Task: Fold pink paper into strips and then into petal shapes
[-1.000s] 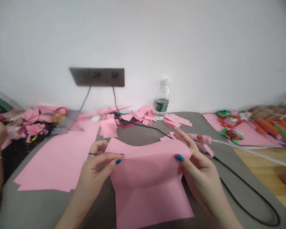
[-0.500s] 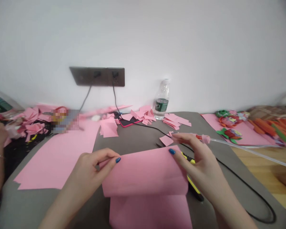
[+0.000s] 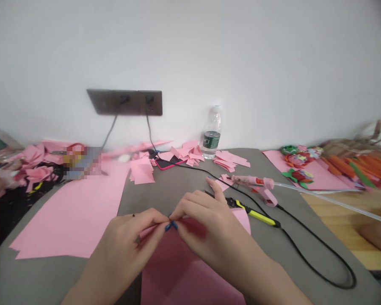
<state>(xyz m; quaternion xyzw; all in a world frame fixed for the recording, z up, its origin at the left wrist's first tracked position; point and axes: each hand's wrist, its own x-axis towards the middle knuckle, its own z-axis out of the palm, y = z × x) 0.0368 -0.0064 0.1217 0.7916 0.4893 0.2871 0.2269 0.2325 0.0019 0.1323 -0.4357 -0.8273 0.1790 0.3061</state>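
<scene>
Pink paper sheet (image 3: 180,279) sits near centre on the grey top (image 3: 178,190), looks folded over, bunched under the hands; no cuts visible, crease not flat yet. L hand (image 3: 130,237) & R hand (image 3: 206,241) close together, fingertips (image 3: 184,214) clamped on its far edge mid-sheet, blue nails touching. Just to the right, yellow-black craft knife (image 3: 250,214) & pink hot glue gun (image 3: 257,184), neither held; cut pink scraps (image 3: 190,154) heaped farther off.
</scene>
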